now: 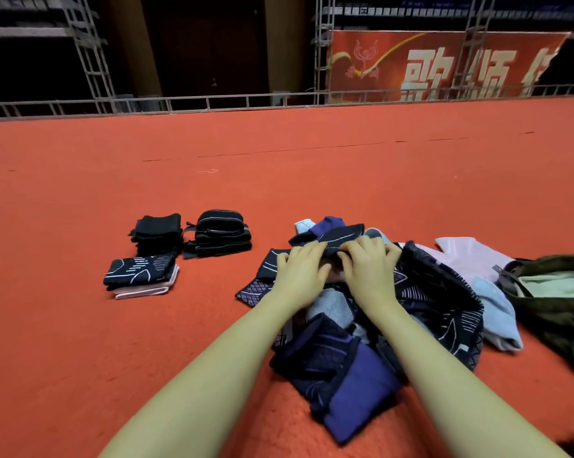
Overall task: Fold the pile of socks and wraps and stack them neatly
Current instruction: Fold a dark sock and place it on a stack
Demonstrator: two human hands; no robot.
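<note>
- Nearest is the loose pile of dark blue, purple and grey socks and wraps (371,345) on the red carpet floor (80,342); it lies right under both arms; most of it is not folded yet
- On the far side of the pile, the left hand (300,276) and the right hand (368,269) sit side by side, fingers curled down on one dark blue sock with thin white lines (328,234); both seem to pinch its near edge
- To do this well, I think the hands should pull the sock flat first, line the edges up, then fold it over once and press the crease; a bumpy fold will make a wobbly stack
- Further left are three neat stacks: a blue patterned folded stack with pink at the bottom (142,276), a plain black folded stack (156,233), and a black stack of wraps with pale stripes (221,234); the new one should go on the stack that looks most like it
- To the right lie a pale pink cloth (470,256) and a green camouflage bag (556,292)
</note>
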